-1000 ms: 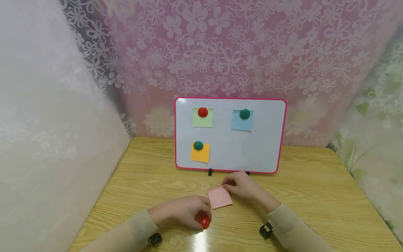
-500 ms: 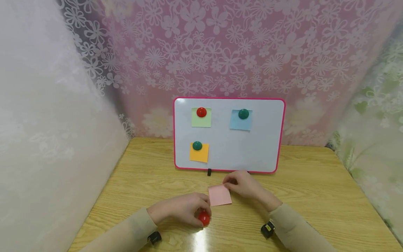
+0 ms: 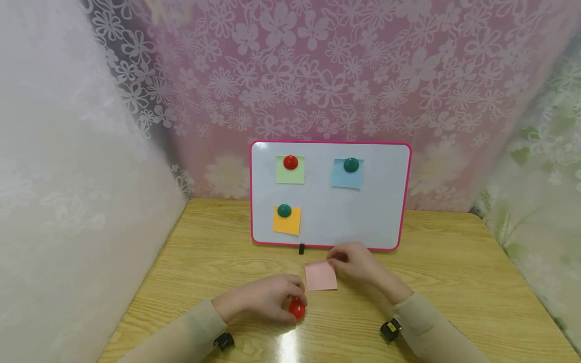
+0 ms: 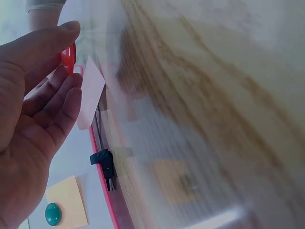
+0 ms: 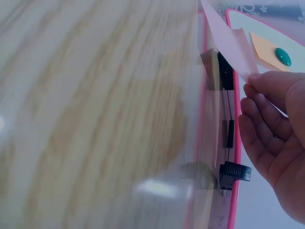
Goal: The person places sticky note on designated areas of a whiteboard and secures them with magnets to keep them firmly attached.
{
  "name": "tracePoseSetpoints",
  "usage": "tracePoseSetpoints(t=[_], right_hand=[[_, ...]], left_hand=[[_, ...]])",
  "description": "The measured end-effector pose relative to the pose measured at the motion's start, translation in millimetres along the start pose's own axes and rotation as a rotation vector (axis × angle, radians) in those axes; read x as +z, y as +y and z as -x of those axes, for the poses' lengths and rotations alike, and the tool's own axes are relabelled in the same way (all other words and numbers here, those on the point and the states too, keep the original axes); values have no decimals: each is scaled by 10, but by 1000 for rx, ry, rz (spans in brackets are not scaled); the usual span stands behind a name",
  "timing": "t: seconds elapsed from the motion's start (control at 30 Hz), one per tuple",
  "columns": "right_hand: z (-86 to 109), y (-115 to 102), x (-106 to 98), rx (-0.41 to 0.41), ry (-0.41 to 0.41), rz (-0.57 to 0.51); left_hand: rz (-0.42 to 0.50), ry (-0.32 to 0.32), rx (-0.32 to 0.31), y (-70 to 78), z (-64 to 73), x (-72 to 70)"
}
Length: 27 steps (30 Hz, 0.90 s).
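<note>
My left hand [image 3: 272,298] grips a round red magnet [image 3: 297,309] between thumb and fingers, low in front of the whiteboard. In the left wrist view the magnet [image 4: 69,58] shows edge-on between the fingertips. My right hand [image 3: 358,262] pinches a pink sticky note [image 3: 321,276] at its upper right corner. The right wrist view has this note [image 5: 233,43] raised off the table, slightly curved, hanging from thumb and finger. The whiteboard [image 3: 354,212] with a pink frame stands just behind both hands, and the right hand overlaps its lower edge.
On the board, a red magnet [image 3: 290,162] holds a green note [image 3: 290,176], a green magnet [image 3: 351,165] a blue note [image 3: 347,180], and another green magnet [image 3: 284,210] an orange note [image 3: 290,226]. Black feet [image 3: 301,249] support the board on the wooden table [image 3: 218,237].
The right hand has shifted slightly right and toward the board, bringing the pink note along. My left hand with the red magnet has also moved a little forward.
</note>
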State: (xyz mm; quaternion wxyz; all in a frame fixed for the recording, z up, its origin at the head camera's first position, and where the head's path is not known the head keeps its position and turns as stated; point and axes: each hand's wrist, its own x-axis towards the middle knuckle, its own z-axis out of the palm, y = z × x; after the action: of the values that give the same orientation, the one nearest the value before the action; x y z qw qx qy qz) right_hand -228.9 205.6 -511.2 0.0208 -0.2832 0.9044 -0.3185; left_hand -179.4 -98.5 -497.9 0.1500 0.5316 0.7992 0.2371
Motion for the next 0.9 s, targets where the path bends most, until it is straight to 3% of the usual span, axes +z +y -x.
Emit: tracePoseSetpoints(t=[0.4,0.9], right_hand=[[26,8,-105,-2,61,-9],[38,64,-226,3,134,-16]], left_hand=[[30,54,-21,-17,-8,-54],[39,157,-27,-26,-125,-59]])
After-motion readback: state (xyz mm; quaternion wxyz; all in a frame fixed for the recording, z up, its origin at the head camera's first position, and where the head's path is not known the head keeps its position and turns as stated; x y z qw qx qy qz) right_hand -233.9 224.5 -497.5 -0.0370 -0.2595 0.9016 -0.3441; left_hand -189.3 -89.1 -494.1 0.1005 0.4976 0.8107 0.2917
